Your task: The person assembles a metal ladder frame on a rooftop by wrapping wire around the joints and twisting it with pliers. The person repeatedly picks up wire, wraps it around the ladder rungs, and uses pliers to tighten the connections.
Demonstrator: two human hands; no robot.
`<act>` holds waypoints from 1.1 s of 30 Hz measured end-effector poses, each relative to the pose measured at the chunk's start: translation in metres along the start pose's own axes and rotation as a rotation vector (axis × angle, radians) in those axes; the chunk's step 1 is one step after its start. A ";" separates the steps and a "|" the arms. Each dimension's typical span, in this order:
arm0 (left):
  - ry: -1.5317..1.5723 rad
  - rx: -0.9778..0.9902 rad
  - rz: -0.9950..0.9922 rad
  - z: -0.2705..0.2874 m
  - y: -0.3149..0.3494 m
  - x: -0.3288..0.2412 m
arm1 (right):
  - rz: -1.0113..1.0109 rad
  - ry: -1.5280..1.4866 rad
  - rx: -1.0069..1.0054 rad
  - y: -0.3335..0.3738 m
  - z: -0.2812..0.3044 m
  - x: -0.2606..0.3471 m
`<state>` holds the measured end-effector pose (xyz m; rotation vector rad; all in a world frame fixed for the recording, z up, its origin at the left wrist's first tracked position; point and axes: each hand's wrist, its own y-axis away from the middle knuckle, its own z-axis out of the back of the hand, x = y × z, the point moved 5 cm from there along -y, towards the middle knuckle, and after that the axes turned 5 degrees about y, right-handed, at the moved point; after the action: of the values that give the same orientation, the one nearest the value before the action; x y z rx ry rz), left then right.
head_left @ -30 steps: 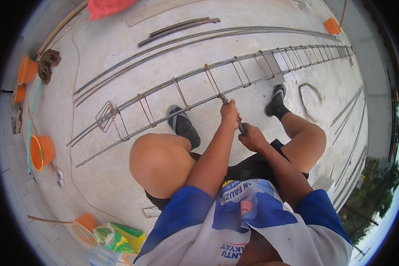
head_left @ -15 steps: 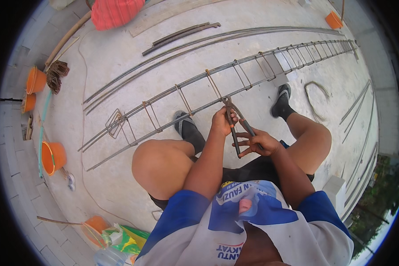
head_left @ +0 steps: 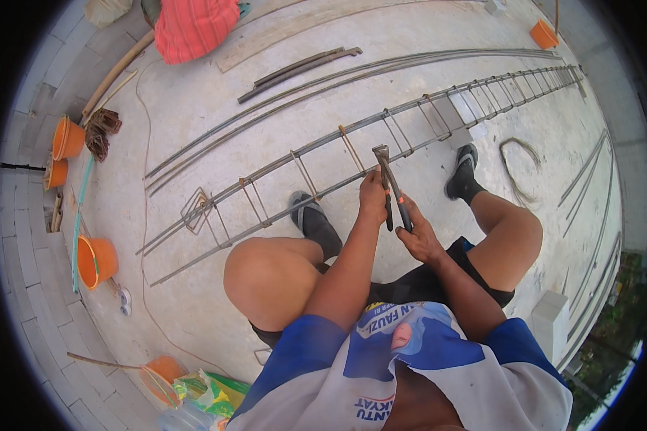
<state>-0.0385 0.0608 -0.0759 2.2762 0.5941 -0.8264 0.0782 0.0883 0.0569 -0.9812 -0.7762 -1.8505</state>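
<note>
A ladder-like rebar cage (head_left: 295,159) of long steel bars joined by stirrups lies in front of me, slanting from lower left to far right. My right hand (head_left: 420,234) is wrapped round the black-and-orange handles of a pair of pincers (head_left: 385,164), whose jaws point away from me over the cage's near bar. Close beside the pincers, my left hand (head_left: 372,197) has its fingers closed at the near bar. What they pinch, if anything, is hidden. My knees are spread, one foot (head_left: 313,221) by the near bar, the other (head_left: 462,171) further right.
Loose bars (head_left: 295,85) lie beyond the cage. A grey block (head_left: 459,115) sits under its right part. A wire coil (head_left: 516,169) lies right, near more bars. Orange buckets (head_left: 97,261) stand along the left block wall. A person in red cloth (head_left: 194,29) is at the top left.
The pincers' handles have come together and their head has turned and lifted off the near bar. My left hand has left its handle; my right hand's fingers have closed. The view has shifted slightly.
</note>
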 end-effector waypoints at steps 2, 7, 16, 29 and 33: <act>-0.030 -0.201 0.054 -0.035 0.017 -0.013 | -0.131 -0.136 -0.098 -0.006 0.005 -0.001; -0.535 -0.161 -0.093 -0.045 0.019 -0.010 | -0.215 -0.477 -0.239 -0.029 0.021 -0.037; -0.223 -0.216 0.192 -0.013 0.004 -0.039 | -0.389 0.293 -0.333 -0.109 0.090 -0.090; 0.095 -0.134 -0.244 -0.035 0.010 -0.129 | -0.290 -0.090 0.135 -0.094 0.011 0.027; -0.318 -0.195 -0.369 -0.048 0.035 -0.174 | -0.159 0.017 -0.084 -0.081 0.019 0.040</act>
<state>-0.1200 0.0365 0.0871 1.8336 0.9141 -1.2210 -0.0004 0.1215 0.0910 -0.9787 -0.7911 -2.0400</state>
